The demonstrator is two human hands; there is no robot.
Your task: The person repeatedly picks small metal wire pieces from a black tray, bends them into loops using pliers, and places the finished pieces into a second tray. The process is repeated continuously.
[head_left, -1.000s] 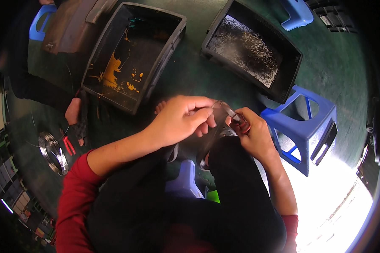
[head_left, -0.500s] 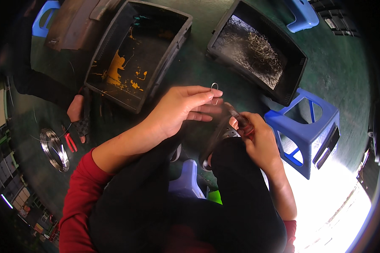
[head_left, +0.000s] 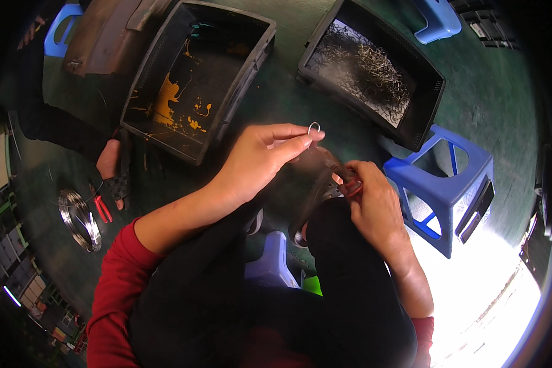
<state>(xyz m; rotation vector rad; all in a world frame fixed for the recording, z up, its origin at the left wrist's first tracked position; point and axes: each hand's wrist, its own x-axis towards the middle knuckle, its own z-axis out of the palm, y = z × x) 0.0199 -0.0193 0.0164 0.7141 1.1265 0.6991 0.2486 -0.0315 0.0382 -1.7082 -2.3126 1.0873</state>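
Thumb and forefinger of my left hand (head_left: 251, 159) pinch a small bent wire piece (head_left: 314, 126), and its rounded top stands above the fingertips. My right hand (head_left: 379, 202) is wrapped round red-handled pliers (head_left: 353, 186). The jaws of the pliers point up and left, toward the underside of the left fingertips; they are blurred, and I cannot tell whether they touch the wire. Both hands are above my knees and one shoe.
A stained black crate (head_left: 242, 86) stands ahead on the left. Another black crate (head_left: 434, 98) at the right holds a heap of bent wire pieces (head_left: 380, 67). A blue stool (head_left: 454, 175), wire coil (head_left: 78, 221), red pliers (head_left: 102, 208) and another person's foot (head_left: 109, 161) are around me.
The right hand has tilted the pliers further toward the left fingertips. My left hand's lower fingers, stretched out before, are now tucked in or hidden. The wire piece has turned slightly.
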